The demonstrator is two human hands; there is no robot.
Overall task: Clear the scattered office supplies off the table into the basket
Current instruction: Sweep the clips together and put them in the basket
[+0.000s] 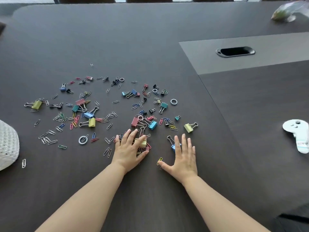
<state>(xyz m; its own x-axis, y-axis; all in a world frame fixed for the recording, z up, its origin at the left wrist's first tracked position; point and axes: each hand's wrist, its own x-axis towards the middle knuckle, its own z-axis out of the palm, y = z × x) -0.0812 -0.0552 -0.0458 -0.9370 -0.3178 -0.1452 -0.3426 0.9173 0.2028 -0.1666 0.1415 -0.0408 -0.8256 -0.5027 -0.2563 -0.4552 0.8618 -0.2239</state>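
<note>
Several paper clips, binder clips and rings lie scattered over the dark table point(150, 47). My left hand point(129, 149) curls over a small pile of clips with a pale yellow binder clip point(143, 143) between fingers and thumb. My right hand point(184, 155) lies flat with fingers spread, its fingers over a blue binder clip point(173, 147); a yellow paper clip point(159, 161) sits at its thumb tip. A white woven basket point(7, 144) shows partly at the left edge. More binder clips lie farther out: a yellow one point(189, 128) and a light blue one point(153, 125).
A white handheld controller point(298, 134) lies at the right edge. A grey inset panel with a black cable slot point(235, 51) is at the back right. A clear plastic bag point(287, 12) sits at the far right corner. A lone paper clip point(23, 163) lies near the basket.
</note>
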